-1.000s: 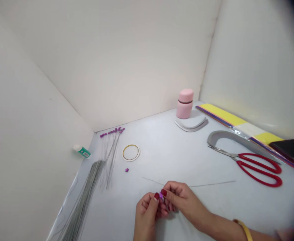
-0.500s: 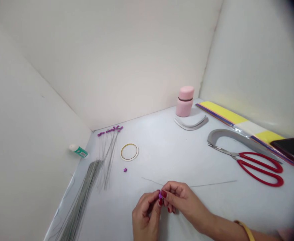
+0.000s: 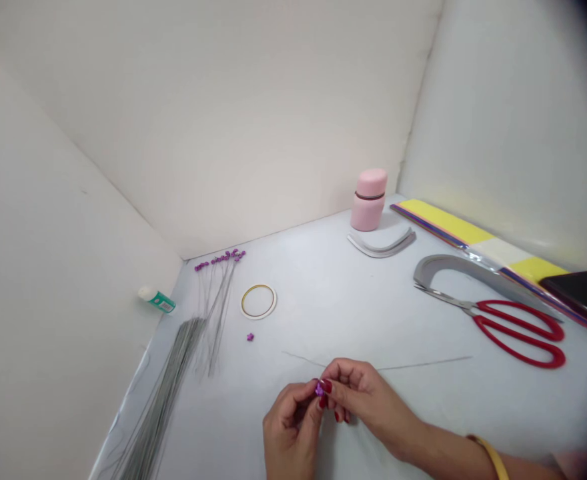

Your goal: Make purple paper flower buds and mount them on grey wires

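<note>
Purple piece [image 3: 319, 389]: right of the tape ring [image 3: 272, 308], partly covered by left hand [image 3: 292, 427] and right hand [image 3: 366, 393]; full outline lost to me.
Loose wire [image 3: 423, 365]: right of ring, middle hidden; one length or two, I cannot tell.
Wire bundle [image 3: 166, 400]: left of ring, cut off at bottom edge.
Green tube [image 3: 162, 303]: left of ring, print illegible.
Black object [image 3: 581, 293]: far right of ring, cut off at right edge.

Single view, from my head — facing forward and obliquely down across the table [image 3: 333, 300] to the back wall [image 3: 253, 133]; my left hand [image 3: 292, 430] and right hand [image 3: 368, 403] lie close, low in frame — the right margin darkly blurred.
</note>
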The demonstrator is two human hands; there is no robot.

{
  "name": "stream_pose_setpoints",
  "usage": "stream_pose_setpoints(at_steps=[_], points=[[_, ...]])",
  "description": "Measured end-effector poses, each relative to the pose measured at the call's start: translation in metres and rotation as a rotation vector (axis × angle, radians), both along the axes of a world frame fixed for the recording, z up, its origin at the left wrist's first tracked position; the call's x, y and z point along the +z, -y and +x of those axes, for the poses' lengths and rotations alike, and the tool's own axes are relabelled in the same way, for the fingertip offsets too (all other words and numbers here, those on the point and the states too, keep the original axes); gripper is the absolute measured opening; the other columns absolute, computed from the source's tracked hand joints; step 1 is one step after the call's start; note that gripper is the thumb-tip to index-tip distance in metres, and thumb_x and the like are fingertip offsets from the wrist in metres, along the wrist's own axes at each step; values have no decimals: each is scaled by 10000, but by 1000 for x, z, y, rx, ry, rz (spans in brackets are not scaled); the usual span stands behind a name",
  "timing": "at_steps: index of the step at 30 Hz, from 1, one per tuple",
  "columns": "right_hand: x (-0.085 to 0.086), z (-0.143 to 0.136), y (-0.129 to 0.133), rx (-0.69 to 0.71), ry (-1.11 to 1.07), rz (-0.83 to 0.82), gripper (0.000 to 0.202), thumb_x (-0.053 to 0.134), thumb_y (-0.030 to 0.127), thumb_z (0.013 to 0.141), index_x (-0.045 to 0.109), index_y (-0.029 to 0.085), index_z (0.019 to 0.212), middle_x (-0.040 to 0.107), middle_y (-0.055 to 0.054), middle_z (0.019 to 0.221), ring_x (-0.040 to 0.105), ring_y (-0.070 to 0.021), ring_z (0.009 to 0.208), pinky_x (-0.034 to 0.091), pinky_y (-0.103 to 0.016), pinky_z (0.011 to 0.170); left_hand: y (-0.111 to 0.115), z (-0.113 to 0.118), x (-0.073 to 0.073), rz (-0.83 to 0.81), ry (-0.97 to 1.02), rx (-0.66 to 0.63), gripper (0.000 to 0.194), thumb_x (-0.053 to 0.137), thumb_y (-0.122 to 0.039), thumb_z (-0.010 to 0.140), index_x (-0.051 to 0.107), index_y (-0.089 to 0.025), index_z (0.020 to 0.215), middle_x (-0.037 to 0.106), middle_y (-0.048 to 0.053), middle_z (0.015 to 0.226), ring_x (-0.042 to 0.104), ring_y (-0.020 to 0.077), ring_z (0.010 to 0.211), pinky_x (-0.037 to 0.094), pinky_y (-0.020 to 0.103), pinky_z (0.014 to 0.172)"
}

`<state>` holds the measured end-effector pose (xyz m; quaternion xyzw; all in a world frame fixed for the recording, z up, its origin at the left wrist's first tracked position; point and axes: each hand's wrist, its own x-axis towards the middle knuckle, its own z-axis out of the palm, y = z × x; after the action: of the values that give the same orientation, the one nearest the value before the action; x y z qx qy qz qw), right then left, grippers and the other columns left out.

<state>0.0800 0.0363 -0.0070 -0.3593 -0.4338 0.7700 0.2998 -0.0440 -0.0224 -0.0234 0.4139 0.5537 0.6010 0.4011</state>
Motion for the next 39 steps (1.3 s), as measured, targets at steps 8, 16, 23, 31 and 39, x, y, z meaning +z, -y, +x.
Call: stream_pose_setpoints(at_steps=[8, 16, 23, 31, 39], points=[[0, 0, 0, 74, -8, 4, 280, 653, 392, 737, 569, 127, 776, 545, 30, 588, 443, -54, 469, 302, -177, 447, 1, 3, -3, 8, 14, 112, 61, 691, -204, 680, 634, -187, 692, 625, -6, 636, 596, 117, 593, 482, 178, 572], [1, -1, -2, 25, -15, 4, 271, 671, 375, 724, 564, 129, 761, 532, 37, 580, 424, -50, 476, 302, -177, 458, 2, 4, 1, 4, -13, 83, 189, 671, -206, 697, 687, -215, 884, 694, 35, 777, 650, 154, 688, 516, 213, 629], [0, 0, -3, 14, 7, 35, 253, 624, 385, 768, 579, 136, 772, 526, 36, 577, 429, -58, 487, 308, -186, 466, -1, 1, 7, -101, 107, 54, 95, 691, -250, 691, 718, -193, 762, 728, 36, 711, 655, 155, 668, 506, 205, 636], [-1, 2, -2, 41, 16, 50, 261, 656, 373, 736, 607, 117, 723, 532, 28, 571, 421, -57, 488, 301, -185, 466, -2, 3, 10, -156, 209, 87, 104, 746, -245, 622, 693, -165, 663, 714, 18, 603, 635, 127, 582, 486, 176, 563], [1, 0, -3, 27, 35, 36, 271, 664, 386, 724, 599, 123, 728, 509, 42, 542, 410, -58, 482, 289, -186, 464, -3, 3, 8, -148, 260, 73, 142, 758, -261, 609, 705, -157, 689, 716, 29, 618, 622, 125, 582, 477, 184, 568]])
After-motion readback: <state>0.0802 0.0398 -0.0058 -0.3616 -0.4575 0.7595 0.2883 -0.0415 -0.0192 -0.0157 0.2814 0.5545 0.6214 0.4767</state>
